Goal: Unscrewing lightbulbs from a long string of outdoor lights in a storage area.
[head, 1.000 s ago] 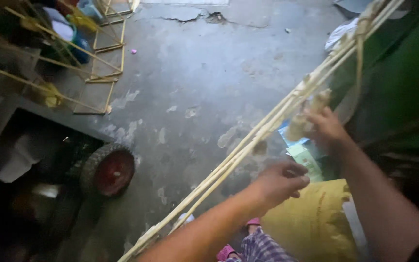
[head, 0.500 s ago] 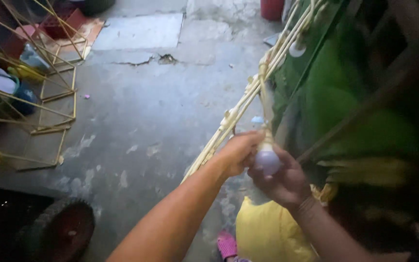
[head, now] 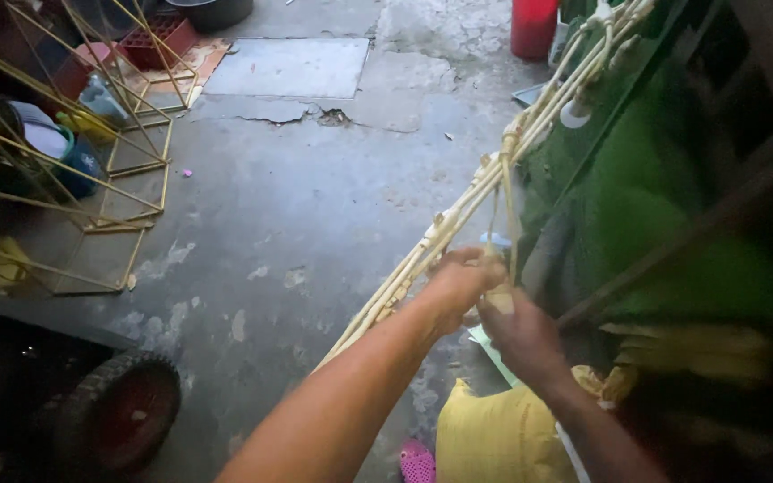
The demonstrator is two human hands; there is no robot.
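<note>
Several ties already knotted along the bamboo bundle (head: 458, 210) above the hands; lower stretch toward the red wheel (head: 118, 416) bare. Left hand (head: 458, 282) curled shut around the bundle, right hand (head: 521, 335) just beside it, fingers pinched together on a pale strip (head: 509, 215).

Outdoor craft yard or informal workshop. Cracked, stained concrete floor (head: 315, 224) is lying underfoot, with a metal hatch (head: 288, 67) set into it. Stick frames (head: 64, 170) are standing at the left among buckets (head: 73, 156) and clutter. A bundle of bamboo strips (head: 458, 215) is leaning across green sheeting (head: 655, 197). A red-hubbed wheel (head: 118, 416) is sitting at lower left.
</note>
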